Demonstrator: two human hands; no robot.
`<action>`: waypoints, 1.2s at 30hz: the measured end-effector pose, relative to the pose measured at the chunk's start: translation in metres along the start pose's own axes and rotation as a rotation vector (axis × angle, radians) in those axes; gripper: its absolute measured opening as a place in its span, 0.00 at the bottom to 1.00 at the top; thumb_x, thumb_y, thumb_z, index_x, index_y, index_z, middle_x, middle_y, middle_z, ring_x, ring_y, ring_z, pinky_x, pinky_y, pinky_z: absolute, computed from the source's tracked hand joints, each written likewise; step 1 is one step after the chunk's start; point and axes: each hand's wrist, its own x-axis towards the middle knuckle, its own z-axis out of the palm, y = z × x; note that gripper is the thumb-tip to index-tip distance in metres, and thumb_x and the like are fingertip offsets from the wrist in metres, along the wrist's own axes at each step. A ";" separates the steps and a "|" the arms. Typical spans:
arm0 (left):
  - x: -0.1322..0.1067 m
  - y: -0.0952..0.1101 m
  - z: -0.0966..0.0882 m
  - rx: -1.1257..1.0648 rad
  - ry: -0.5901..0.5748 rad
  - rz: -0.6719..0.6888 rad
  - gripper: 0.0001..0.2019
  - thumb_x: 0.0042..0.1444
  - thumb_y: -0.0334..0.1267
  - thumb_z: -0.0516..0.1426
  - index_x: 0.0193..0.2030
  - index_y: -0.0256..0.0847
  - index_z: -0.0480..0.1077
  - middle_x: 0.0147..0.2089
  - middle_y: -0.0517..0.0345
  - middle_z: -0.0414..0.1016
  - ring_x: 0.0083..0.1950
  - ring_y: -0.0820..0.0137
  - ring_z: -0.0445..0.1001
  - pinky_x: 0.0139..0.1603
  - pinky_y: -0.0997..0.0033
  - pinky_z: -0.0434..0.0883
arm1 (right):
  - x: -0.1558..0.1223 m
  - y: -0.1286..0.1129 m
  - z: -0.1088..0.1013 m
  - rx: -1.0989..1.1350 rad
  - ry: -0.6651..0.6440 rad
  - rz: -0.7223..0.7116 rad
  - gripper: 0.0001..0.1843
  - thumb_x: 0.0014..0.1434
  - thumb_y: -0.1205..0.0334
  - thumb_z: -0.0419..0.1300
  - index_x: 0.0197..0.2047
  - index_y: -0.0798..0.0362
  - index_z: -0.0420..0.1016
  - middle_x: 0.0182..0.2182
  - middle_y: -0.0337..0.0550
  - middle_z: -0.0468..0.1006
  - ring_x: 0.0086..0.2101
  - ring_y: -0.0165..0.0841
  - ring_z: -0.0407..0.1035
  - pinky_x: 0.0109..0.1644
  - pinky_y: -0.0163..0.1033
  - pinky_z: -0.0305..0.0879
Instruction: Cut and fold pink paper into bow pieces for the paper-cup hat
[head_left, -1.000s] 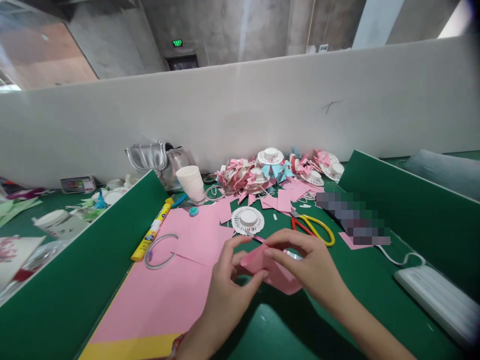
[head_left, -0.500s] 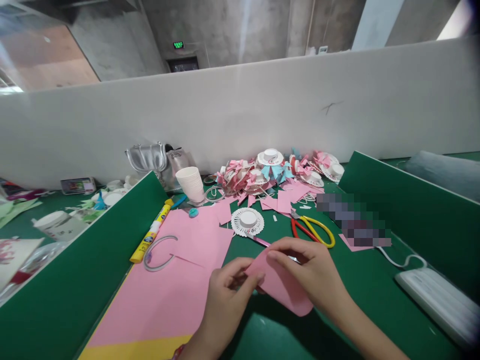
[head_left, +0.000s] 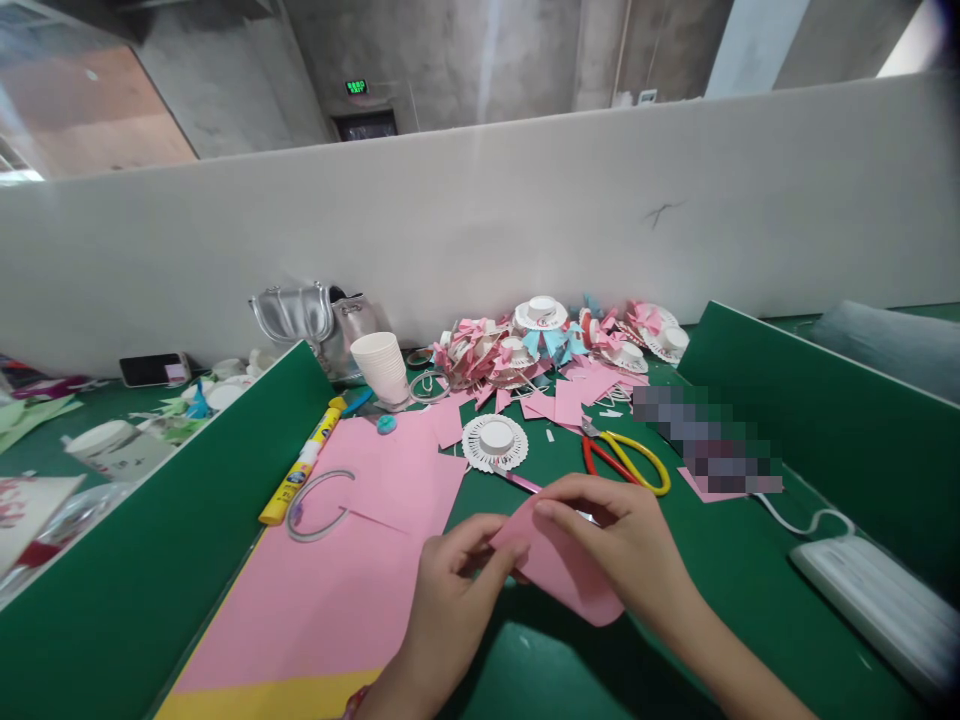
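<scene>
A piece of pink paper (head_left: pixel 566 570), bent or folded over, is held between my two hands above the green table. My left hand (head_left: pixel 457 590) pinches its left corner between thumb and fingers. At its upper edge, my right hand (head_left: pixel 611 535) grips it with the thumb in front and the fingers behind. Just beyond the hands lies a pen-like tool with a purple shaft (head_left: pixel 517 480), its tip at a small white paper hat with a fringed brim (head_left: pixel 496 442). Scissors with red and yellow handles (head_left: pixel 630 462) rest past my right hand.
Large pink sheets (head_left: pixel 352 590) cover the left side, with a grey ring (head_left: pixel 291 510) and a yellow glue stick (head_left: pixel 304 465) on them. Stacked paper cups (head_left: pixel 381 370) and a heap of decorated hats (head_left: pixel 480 355) stand behind. Green dividers (head_left: pixel 840 400) flank the space; face masks (head_left: pixel 877 600) lie right.
My hands and the pink paper stay almost still; the paper's lower edge has risen very slightly. The screen of the phone at the far left has gone dark.
</scene>
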 end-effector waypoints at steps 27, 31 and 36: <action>0.020 -0.009 -0.004 0.073 0.223 -0.030 0.07 0.47 0.38 0.57 0.25 0.37 0.68 0.23 0.62 0.71 0.26 0.72 0.69 0.25 0.78 0.65 | 0.004 0.020 0.008 -0.147 -0.059 -0.054 0.10 0.51 0.62 0.54 0.21 0.54 0.70 0.20 0.38 0.73 0.24 0.30 0.66 0.28 0.32 0.62; 0.032 -0.024 -0.001 0.266 0.217 0.190 0.09 0.54 0.35 0.50 0.25 0.39 0.66 0.24 0.62 0.68 0.28 0.72 0.67 0.29 0.77 0.63 | 0.008 0.034 0.013 -0.056 -0.081 0.046 0.10 0.51 0.60 0.54 0.21 0.55 0.68 0.19 0.36 0.68 0.23 0.29 0.62 0.27 0.32 0.58; 0.039 -0.040 -0.002 0.359 0.166 0.298 0.07 0.53 0.35 0.51 0.28 0.39 0.68 0.22 0.63 0.67 0.21 0.75 0.62 0.25 0.77 0.60 | 0.014 0.050 0.016 0.083 -0.123 0.158 0.10 0.48 0.59 0.57 0.20 0.55 0.66 0.17 0.33 0.63 0.21 0.26 0.58 0.25 0.32 0.53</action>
